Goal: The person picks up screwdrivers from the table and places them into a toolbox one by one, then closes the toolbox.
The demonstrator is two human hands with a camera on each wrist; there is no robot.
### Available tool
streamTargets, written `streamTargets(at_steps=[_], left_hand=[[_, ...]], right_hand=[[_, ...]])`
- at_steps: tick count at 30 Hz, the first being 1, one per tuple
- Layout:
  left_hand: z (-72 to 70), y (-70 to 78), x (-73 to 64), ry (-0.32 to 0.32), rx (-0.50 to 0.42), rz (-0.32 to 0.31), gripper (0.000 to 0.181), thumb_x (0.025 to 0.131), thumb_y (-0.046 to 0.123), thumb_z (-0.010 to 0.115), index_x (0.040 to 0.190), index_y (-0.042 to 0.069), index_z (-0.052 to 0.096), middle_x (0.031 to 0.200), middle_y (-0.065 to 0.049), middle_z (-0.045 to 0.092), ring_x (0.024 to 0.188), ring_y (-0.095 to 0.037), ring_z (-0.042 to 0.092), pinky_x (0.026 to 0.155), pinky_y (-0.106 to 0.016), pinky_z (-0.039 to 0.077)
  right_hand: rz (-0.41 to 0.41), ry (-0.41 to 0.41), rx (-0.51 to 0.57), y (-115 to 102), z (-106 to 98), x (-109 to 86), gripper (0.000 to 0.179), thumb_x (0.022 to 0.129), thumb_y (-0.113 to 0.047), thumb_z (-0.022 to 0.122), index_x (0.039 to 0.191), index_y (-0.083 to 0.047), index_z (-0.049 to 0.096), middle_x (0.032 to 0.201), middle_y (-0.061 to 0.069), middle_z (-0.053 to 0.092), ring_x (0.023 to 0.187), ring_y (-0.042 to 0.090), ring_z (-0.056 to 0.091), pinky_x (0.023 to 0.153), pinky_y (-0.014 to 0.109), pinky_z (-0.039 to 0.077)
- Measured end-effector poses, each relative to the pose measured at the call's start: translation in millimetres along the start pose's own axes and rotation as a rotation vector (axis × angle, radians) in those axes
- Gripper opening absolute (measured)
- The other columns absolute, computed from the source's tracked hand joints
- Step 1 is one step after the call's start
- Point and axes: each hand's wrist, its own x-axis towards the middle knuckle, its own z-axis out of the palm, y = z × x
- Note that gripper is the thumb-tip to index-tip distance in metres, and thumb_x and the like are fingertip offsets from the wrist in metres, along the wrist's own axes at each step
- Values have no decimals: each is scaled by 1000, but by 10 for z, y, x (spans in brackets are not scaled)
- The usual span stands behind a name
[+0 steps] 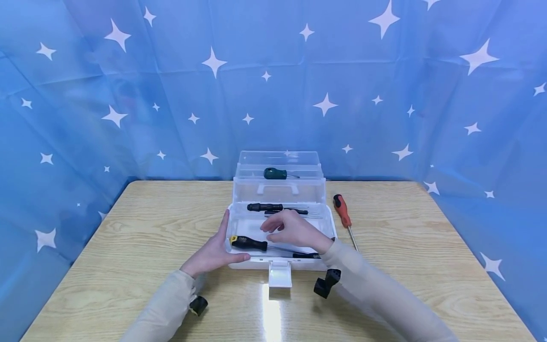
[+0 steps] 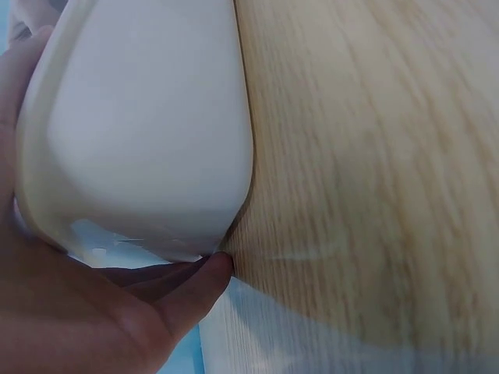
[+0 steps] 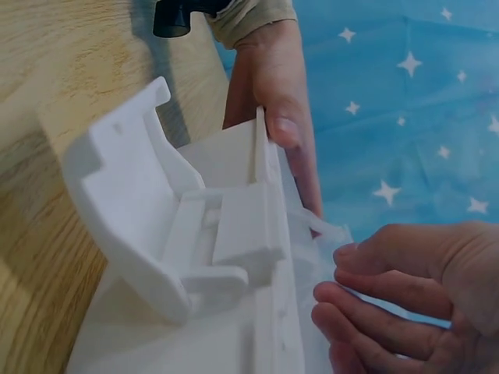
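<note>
A white plastic toolbox (image 1: 252,263) stands with its clear lid (image 1: 278,159) raised at the back. My left hand (image 1: 215,251) grips its left end, thumb along the front rim; the left wrist view shows fingers (image 2: 199,292) curled round the box's far corner. Above the interior hovers my right hand (image 1: 295,229), its fingers loosely bent with nothing between them. Below it lies a black-and-yellow screwdriver (image 1: 249,243), with another black screwdriver (image 1: 305,255) by the front wall. Farther back are a long black screwdriver (image 1: 265,207) and a thinner black screwdriver (image 1: 273,212), partly covered by the right hand.
A green screwdriver (image 1: 275,174) lies in the raised lid. On the wooden table (image 1: 171,213), right of the box, rests a red-and-black screwdriver (image 1: 342,209). The front latch (image 1: 280,275) hangs open. A blue star-patterned curtain (image 1: 273,95) stands behind the table.
</note>
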Motion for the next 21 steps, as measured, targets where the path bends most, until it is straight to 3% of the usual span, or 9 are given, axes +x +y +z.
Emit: streamTargets(at_steps=[11,21], left_hand=[[11,14,-12,2,-25,-5,126,75,27,85,155,15,-12,150,-20,32,131,-37,39,105,-59,28],[19,16,1,8,-8,-8,126,75,29,85,154,15,-12,149,-20,34,130,-36,41,105,-58,30]], right_hand=[[19,15,15,6,-138,-112,25,88,-7,68,112,-2,70,106,9,70,94,16,64,79,30,52],[-30,43,2,28,-289,-216,27,88,-7,69,114,0,69,107,11,69,92,15,63,79,28,52]])
